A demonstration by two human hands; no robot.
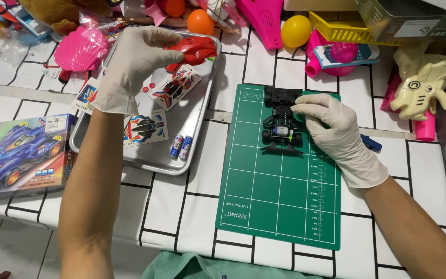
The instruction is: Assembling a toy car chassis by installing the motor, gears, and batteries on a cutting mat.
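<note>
Left hand (130,67) closes its grip on the red car shell (192,51) above the tray (197,124); right hand (331,129) pinches the black chassis (281,121) on the green mat (280,196)

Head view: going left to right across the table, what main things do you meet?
Toy car box → metal tray → green cutting mat → black car chassis → cream toy dinosaur.

We see our white-gloved left hand (132,64) on a red car body shell (194,50), our white-gloved right hand (331,132) on a black chassis (281,121). The chassis sits on a green cutting mat (280,191) with pale gridlines. Left of the mat are a silver tray (192,129) and a white tablecloth (171,206) with black lines.
</note>
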